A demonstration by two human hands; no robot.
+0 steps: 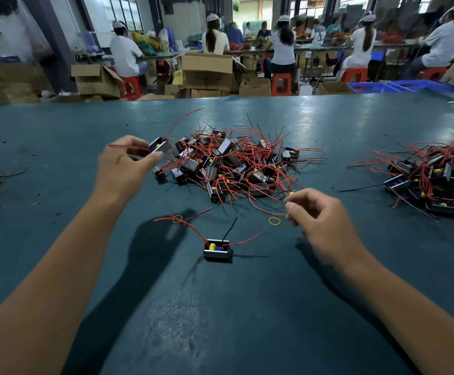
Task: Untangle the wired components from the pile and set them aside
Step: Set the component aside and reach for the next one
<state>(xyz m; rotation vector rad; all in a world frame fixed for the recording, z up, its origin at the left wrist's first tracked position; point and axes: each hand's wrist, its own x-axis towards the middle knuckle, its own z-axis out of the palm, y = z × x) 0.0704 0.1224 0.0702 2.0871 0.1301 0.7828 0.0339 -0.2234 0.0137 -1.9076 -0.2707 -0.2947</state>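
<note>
The left hand (123, 166) pinches a small grey boxed component (159, 145), its red leads trailing into the tangled pile of red-wired boxes (234, 163) just beyond its fingertips (snags could drag neighbours along). The right hand (317, 220), fingers loosely curled, seems to pinch a thin wire; blur hides it.

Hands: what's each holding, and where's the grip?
Left hand holds a component by its near end, lifted beside the pile. Right hand pinches at thin wire near the pile's edge; blurred, so I cannot tell if it has it.
</note>
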